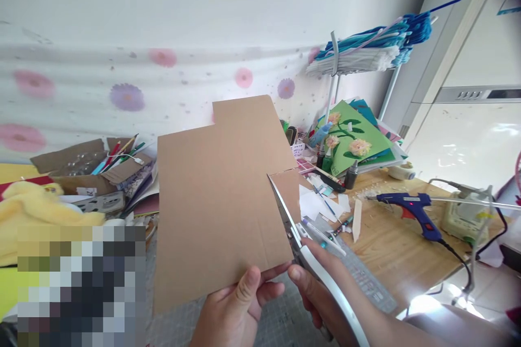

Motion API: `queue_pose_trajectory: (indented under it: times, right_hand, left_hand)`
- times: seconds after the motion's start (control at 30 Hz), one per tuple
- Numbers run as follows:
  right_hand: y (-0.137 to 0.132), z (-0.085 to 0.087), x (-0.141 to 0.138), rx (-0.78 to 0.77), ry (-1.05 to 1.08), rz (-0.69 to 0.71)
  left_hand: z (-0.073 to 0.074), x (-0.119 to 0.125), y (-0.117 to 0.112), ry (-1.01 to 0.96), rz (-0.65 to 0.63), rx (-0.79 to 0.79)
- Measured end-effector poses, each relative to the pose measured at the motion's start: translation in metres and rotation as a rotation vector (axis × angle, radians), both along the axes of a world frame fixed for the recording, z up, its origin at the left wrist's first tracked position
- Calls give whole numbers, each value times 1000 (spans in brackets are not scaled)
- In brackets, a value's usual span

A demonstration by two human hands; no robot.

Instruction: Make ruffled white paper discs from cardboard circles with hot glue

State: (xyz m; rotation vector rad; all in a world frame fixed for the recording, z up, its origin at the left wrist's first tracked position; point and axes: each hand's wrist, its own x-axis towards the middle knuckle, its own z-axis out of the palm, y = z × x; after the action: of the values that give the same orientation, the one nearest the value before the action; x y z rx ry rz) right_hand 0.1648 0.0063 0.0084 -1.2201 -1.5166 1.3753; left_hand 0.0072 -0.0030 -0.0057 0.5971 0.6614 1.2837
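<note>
My left hand (234,312) pinches the bottom edge of a brown cardboard sheet (215,200) and holds it upright above the table. My right hand (321,293) grips a pair of white-handled scissors (303,249). The blades point up and left into the right edge of the cardboard, where a cut runs in and a small flap stands beside the blades.
A blue glue gun (411,211) lies on the wooden table (391,255) to the right, with paper scraps, pens and a clear ruler (362,279). A green flower card (352,143) and a pipe-cleaner rack (366,49) stand behind. A cardboard box of pencils (95,165) and yellow plush (36,206) sit left.
</note>
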Motion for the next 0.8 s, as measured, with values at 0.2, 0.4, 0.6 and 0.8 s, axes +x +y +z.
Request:
queue_pose_trajectory:
  times: [0.2,0.4,0.6,0.8]
  right_hand:
    - [6,-4,2,58,31,23]
    - [9,0,19,15,46,92]
    - [8,-3,36,166,1,276]
    - [11,-35,44,162,-52,66]
  left_hand:
    - [4,1,1,7,21,-10]
    - [13,-3,10,57,89,41]
    - [10,-6,17,70,156,38]
    - [28,-27,41,22,446,56]
